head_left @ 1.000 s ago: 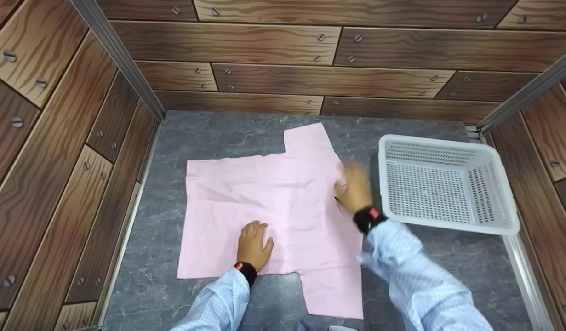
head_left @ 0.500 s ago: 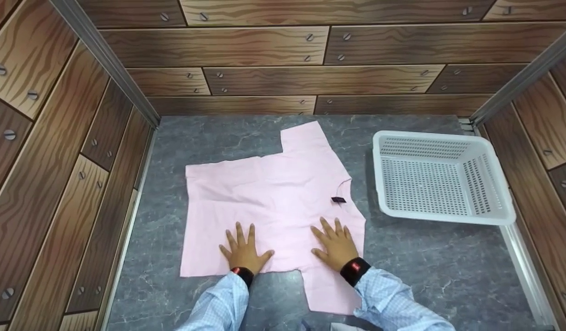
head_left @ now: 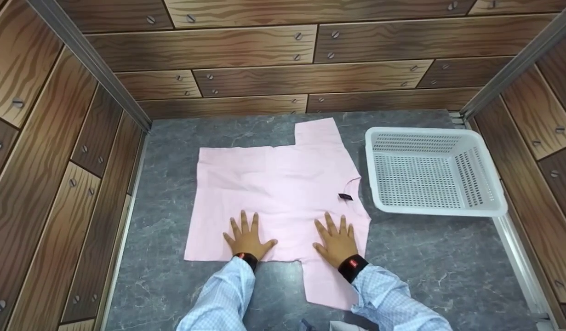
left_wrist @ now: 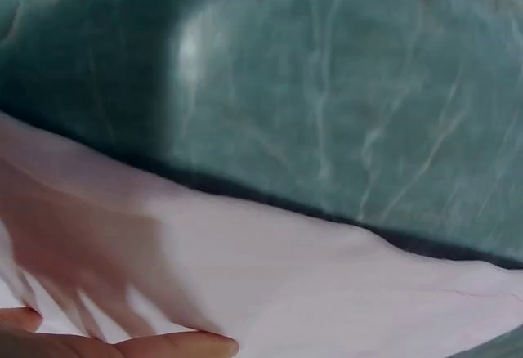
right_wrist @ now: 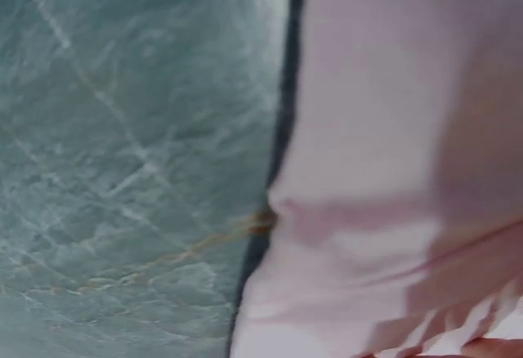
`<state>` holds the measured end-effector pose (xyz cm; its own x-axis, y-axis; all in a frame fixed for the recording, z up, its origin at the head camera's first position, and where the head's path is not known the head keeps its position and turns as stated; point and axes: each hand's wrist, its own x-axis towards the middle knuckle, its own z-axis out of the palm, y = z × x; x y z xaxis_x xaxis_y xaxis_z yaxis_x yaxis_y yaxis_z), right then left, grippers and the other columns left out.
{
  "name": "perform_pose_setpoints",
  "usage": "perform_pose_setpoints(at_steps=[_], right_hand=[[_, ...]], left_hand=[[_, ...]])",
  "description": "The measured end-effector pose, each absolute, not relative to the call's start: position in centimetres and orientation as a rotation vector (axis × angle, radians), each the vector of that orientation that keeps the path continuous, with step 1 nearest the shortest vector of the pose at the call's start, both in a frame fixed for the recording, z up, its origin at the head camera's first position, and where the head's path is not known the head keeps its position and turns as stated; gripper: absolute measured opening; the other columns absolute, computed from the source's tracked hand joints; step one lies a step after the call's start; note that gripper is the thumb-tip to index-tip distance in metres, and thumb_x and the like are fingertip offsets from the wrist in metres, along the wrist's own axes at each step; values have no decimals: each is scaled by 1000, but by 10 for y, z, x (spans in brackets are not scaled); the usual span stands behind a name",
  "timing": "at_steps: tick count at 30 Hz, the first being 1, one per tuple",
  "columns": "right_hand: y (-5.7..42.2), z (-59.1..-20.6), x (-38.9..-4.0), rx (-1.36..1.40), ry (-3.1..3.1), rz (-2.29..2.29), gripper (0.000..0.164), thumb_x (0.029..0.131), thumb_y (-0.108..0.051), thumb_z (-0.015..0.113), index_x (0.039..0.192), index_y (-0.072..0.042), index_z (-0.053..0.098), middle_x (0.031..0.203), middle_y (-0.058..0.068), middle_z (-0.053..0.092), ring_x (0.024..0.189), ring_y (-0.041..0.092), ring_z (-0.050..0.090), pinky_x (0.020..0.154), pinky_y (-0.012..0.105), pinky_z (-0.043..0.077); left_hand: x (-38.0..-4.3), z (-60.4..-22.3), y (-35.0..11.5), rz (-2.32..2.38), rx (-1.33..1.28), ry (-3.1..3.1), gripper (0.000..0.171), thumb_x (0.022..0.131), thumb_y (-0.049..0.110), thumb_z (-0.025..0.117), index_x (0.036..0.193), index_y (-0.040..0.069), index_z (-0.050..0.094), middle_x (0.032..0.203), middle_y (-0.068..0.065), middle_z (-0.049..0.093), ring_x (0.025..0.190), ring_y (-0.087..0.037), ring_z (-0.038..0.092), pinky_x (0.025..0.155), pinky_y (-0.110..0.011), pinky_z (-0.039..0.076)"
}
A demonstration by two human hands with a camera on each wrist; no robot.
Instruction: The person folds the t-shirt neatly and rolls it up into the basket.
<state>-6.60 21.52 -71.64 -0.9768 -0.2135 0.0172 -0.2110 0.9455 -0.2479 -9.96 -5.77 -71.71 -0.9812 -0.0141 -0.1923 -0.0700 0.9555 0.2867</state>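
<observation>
Shirt (head_left: 283, 184) shifted nearer basket (head_left: 439, 211); neckline (head_left: 355, 187) points right, long axis left-to-right.

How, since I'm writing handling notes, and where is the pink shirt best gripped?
Probably pinch the pink shirt at its near hem corner and near sleeve, coming in low from the near side. It lies flat, so its edges look easiest to lift. The left hand and right hand rest spread on its near half, within easy reach of both.

I see even head-view light; softer, dimmer wrist views, shadows across the pink shirt (left_wrist: 270, 252), desk (left_wrist: 270, 88) glare.
</observation>
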Motion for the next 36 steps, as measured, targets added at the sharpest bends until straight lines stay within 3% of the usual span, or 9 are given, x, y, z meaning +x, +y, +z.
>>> perform_pose_setpoints(at_steps=[4, 10, 19, 25, 36], right_hand=[[216, -719, -65, -351, 3107, -358, 71, 88, -53, 62, 149, -25, 42, 159, 15, 31, 141, 56, 25, 107, 75, 21], [224, -729, -67, -250, 3085, -358, 77, 84, -64, 59, 151, -34, 35, 162, 15, 22, 144, 57, 17, 107, 78, 15], [218, -722, -78, -83, 3035, -421, 77, 85, -63, 60, 151, -32, 37, 163, 18, 19, 143, 60, 13, 103, 82, 12], [222, -716, -96, -42, 2933, -421, 80, 86, -65, 56, 154, -34, 28, 165, 16, 8, 145, 57, 3, 105, 82, 4], [226, -709, -110, -8, 2832, -490, 80, 86, -60, 58, 155, -34, 26, 166, 15, 3, 147, 53, -5, 106, 80, -3]], left_hand=[[-89, -715, -62, 435, -90, 2937, 104, 69, 74, 70, 154, 26, 33, 163, -16, 20, 146, -53, 15, 104, -79, 20], [-75, -717, -65, 439, -147, 2918, 107, 66, 77, 69, 155, 33, 28, 164, -19, 12, 144, -59, 9, 101, -84, 14], [-100, -715, -59, 420, -169, 2840, 106, 67, 79, 66, 155, 38, 24, 165, -16, 7, 146, -57, 3, 102, -84, 13], [-116, -711, -54, 392, -185, 2802, 107, 67, 80, 65, 155, 40, 21, 166, -15, 5, 146, -56, 2, 103, -83, 14], [-114, -711, -57, 373, -163, 2812, 110, 68, 81, 63, 157, 34, 18, 166, -12, 4, 148, -52, 3, 106, -80, 15]])
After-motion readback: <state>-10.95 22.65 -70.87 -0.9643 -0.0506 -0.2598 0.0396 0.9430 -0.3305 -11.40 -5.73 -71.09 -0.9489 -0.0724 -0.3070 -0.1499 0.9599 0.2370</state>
